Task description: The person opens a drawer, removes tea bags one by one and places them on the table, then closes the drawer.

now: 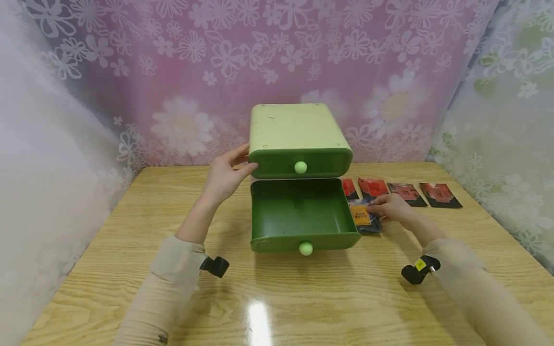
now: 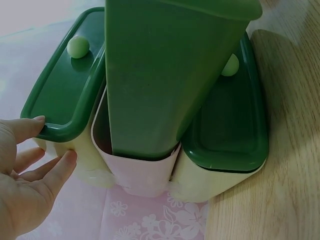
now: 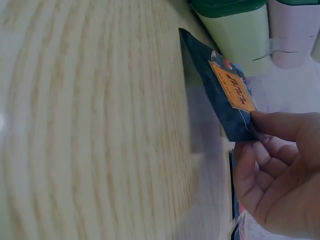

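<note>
A small drawer cabinet (image 1: 298, 126) with a pale green top stands in the middle of the table. Its pink middle tier (image 2: 142, 175) has the green drawer (image 1: 303, 211) pulled well out, with nothing inside. The top drawer (image 1: 277, 163) and bottom drawer (image 2: 227, 125) are closed. My left hand (image 1: 222, 178) touches the cabinet's upper left corner, thumb at the top drawer's front edge, fingers along the side. To the right of the open drawer, my right hand (image 1: 394, 210) pinches a dark sachet (image 3: 220, 85) with an orange label by one edge, tilted over the table.
Several red and black sachets lie in a row behind my right hand, among them one sachet (image 1: 440, 194) at the far right. The leftmost sachet (image 1: 349, 188) is partly hidden by the drawer. Floral curtains (image 1: 207, 86) hang behind the wooden table (image 1: 346, 298).
</note>
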Motion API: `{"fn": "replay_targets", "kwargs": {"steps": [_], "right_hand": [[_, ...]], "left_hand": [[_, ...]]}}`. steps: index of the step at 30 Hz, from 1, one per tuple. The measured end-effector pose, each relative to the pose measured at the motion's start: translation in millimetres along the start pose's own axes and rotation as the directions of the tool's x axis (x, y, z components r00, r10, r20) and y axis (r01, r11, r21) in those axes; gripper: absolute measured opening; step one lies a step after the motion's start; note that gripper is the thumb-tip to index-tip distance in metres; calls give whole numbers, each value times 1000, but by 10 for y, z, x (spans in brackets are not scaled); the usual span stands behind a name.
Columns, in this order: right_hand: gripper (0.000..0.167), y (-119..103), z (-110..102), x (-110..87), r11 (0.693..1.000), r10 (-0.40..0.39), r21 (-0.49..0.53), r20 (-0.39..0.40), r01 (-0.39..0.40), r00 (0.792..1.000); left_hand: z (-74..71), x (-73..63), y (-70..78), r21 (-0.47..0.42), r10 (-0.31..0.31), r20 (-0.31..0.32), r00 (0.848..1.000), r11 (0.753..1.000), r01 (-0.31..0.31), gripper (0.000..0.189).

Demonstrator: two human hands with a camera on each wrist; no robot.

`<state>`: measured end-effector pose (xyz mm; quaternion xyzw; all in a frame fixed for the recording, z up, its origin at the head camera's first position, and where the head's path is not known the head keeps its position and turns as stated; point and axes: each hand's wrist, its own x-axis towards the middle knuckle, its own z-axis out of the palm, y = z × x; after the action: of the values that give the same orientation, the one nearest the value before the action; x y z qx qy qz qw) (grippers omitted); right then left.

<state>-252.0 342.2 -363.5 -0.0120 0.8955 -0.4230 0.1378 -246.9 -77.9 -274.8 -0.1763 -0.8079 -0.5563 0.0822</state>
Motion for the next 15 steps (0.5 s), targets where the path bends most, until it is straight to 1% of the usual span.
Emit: {"fn": "replay_targets", "kwargs": {"steps": [2,4,6,8,10,13,15], "right_hand": [[33,-3,17,26,1000,15,-10,-3,-15,1000],[26,-5,31,49,999,23,-26,-6,-23,1000],[22,0,41,66,998,15,-61,-12,-15,1000],[25,-3,51,74,995,9,-100,-20,-11,1000],[31,-5,67,87,990,-6,-143,-31,1,1000],[32,-7,89,113,983,-16,-185,-52,6,999],[33,3,100,137,976,-33,-217,-69,17,997]], "left_hand": [[2,-2,6,1,-2,1,1000,1000,2,52],[4,0,5,3,0,1,1000,1000,0,52],[4,-1,3,2,5,0,1000,1000,-5,52],[-1,-39,92,2,-9,3,1000,1000,9,52],[-1,-40,93,0,-10,1,1000,1000,10,52],[-1,-39,96,-2,-16,1,1000,1000,16,52],[6,1,3,-6,-2,-2,1000,1000,2,52]]}}
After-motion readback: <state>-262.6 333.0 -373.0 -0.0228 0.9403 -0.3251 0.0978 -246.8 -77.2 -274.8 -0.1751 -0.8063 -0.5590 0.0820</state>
